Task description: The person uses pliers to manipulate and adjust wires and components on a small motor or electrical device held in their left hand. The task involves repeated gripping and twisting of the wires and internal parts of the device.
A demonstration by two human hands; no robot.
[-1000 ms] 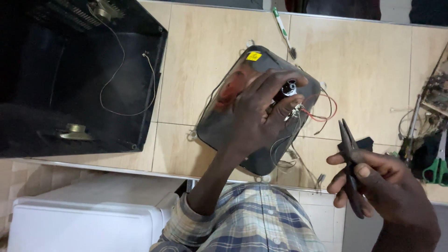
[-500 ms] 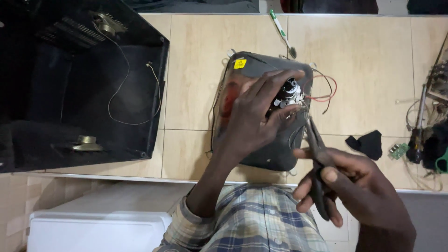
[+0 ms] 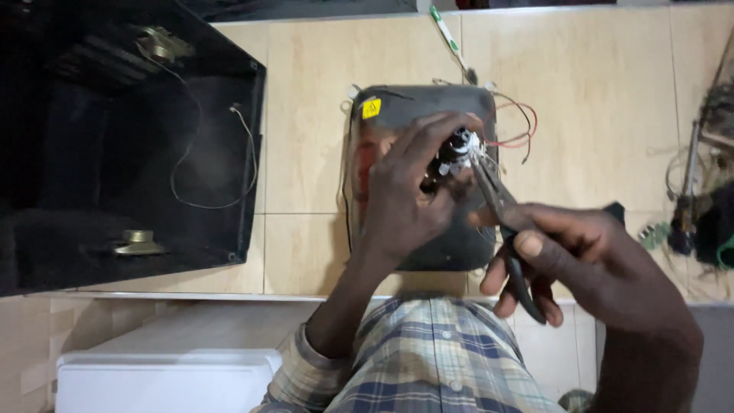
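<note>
A tiled floor carries the work, seen from above. At its left edge lies one black open casing, with two brass-coloured fittings inside and thin wires trailing across its dark interior; below it, toward the near-left corner, stands one white box. At the middle of the floor rests one grey picture tube, face down, with a single yellow sticker near its upper-left corner and red and black wires curling off its right side. The left hand lies over the tube's back, fingers closed around the small metal socket at the neck. The right hand is clamped on one pair of dark-handled pliers, whose tips now touch that socket; a second ago the pliers were held well off to the right, clear of the tube, and half a second ago they were only nearing it, so the tool appears to have just been brought to bear on the part. The two hands are close together, meeting at the socket. One green-handled screwdriver lies at the far edge, and a tangle of wires and tools crowds the right edge.
</note>
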